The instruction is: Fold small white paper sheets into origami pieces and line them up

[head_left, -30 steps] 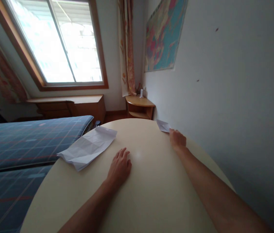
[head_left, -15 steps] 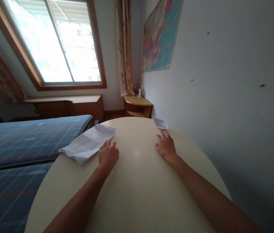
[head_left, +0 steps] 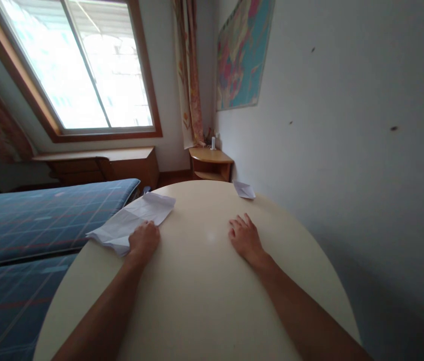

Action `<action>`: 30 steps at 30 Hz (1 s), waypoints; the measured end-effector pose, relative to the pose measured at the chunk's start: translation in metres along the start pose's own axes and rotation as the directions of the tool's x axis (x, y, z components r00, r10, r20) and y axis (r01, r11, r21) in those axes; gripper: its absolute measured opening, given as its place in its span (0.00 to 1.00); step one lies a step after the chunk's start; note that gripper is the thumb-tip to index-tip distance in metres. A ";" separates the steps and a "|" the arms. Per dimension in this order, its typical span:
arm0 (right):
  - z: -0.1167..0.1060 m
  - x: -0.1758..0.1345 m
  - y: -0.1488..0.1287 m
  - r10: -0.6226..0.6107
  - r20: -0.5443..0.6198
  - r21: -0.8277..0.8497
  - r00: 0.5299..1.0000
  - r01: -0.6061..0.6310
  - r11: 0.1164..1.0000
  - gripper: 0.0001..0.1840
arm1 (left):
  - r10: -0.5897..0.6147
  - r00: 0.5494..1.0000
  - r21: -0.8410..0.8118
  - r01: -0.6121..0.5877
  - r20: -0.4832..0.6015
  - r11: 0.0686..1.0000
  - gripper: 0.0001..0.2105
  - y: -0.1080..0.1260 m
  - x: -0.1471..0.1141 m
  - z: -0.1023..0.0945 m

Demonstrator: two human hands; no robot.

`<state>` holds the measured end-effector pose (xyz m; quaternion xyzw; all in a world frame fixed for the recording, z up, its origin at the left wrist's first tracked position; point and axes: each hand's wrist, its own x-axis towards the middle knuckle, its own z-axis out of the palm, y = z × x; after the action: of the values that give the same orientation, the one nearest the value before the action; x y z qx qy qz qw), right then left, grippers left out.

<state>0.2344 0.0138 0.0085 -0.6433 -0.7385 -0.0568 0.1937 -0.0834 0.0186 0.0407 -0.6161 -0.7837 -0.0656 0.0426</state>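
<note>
A creased white sheet of paper [head_left: 122, 224] lies at the far left of the round table, partly over its edge. My left hand [head_left: 144, 239] is at the sheet's near right edge, fingers curled in and closed on the paper; the fingertips are mostly hidden. My right hand [head_left: 245, 237] rests low over the tabletop with its fingers apart and holds nothing. Just beyond it, near the table's far right edge, sits a small folded white paper [head_left: 244, 190], apart from the fingers.
The round cream table [head_left: 197, 301] fills the foreground. A blue plaid mattress [head_left: 46, 215] adjoins it on the left, and a white wall [head_left: 328, 165] stands close on the right. Behind are a corner shelf [head_left: 212, 155], a wooden desk [head_left: 133, 154] and a window [head_left: 91, 65].
My left hand has moved left onto the paper's edge and its fingers have closed. My right hand has drawn back slightly from the folded paper. The view has shifted a little.
</note>
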 end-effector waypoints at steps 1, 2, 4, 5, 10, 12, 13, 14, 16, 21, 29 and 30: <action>0.001 0.002 0.002 -0.017 0.003 0.010 1.000 0.017 1.000 0.21 | -0.008 1.000 -0.007 0.008 0.004 1.000 0.19 -0.001 0.002 0.001; 0.002 0.003 0.005 -0.036 0.008 0.018 0.999 0.036 0.999 0.21 | -0.015 1.000 -0.013 0.015 0.008 1.000 0.20 -0.002 0.003 0.001; 0.002 0.006 0.008 -0.075 0.022 0.029 0.997 0.074 0.997 0.21 | -0.031 0.999 -0.027 0.031 0.015 0.999 0.19 -0.004 0.006 0.002; 0.002 0.007 0.009 -0.092 0.028 0.033 0.995 0.091 0.995 0.21 | -0.039 0.999 -0.033 0.040 0.017 0.999 0.19 -0.005 0.007 0.002; -0.002 0.007 0.008 -0.118 0.021 0.035 0.993 0.117 0.992 0.21 | -0.069 0.998 -0.055 0.069 0.015 0.996 0.18 -0.008 0.007 0.000; -0.004 0.006 0.007 -0.128 0.017 0.037 0.992 0.127 0.991 0.21 | -0.077 0.997 -0.058 0.077 0.003 0.995 0.19 -0.006 0.006 -0.001; -0.004 0.006 0.007 -0.133 0.016 0.038 0.991 0.132 0.991 0.21 | -0.083 0.997 -0.060 0.082 -0.006 0.995 0.19 -0.006 0.005 -0.002; -0.004 0.005 0.007 -0.134 0.015 0.039 0.991 0.133 0.990 0.21 | -0.089 0.996 -0.061 0.088 -0.017 0.994 0.20 -0.005 0.004 -0.003; -0.004 0.004 0.007 -0.128 0.013 0.039 0.992 0.128 0.991 0.21 | -0.104 0.994 -0.064 0.101 -0.043 0.993 0.20 -0.002 0.003 -0.005; -0.004 0.003 0.009 -0.112 0.016 0.063 0.994 0.111 0.992 0.21 | -0.089 0.978 -0.057 0.079 -0.187 0.995 0.20 0.004 -0.001 -0.013; -0.001 0.005 0.015 -0.091 0.047 0.111 0.995 0.086 0.990 0.21 | 0.279 0.904 -0.030 -0.304 -0.323 0.952 0.18 0.060 -0.030 -0.015; -0.001 0.005 0.015 -0.087 0.046 0.120 0.995 0.081 0.989 0.22 | 0.326 0.901 -0.038 -0.350 -0.286 0.936 0.17 0.069 -0.037 -0.013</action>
<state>0.2489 0.0206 0.0085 -0.6002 -0.7718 -0.0050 0.2098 -0.0075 -0.0032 0.0512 -0.7289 -0.6476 -0.1766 0.1345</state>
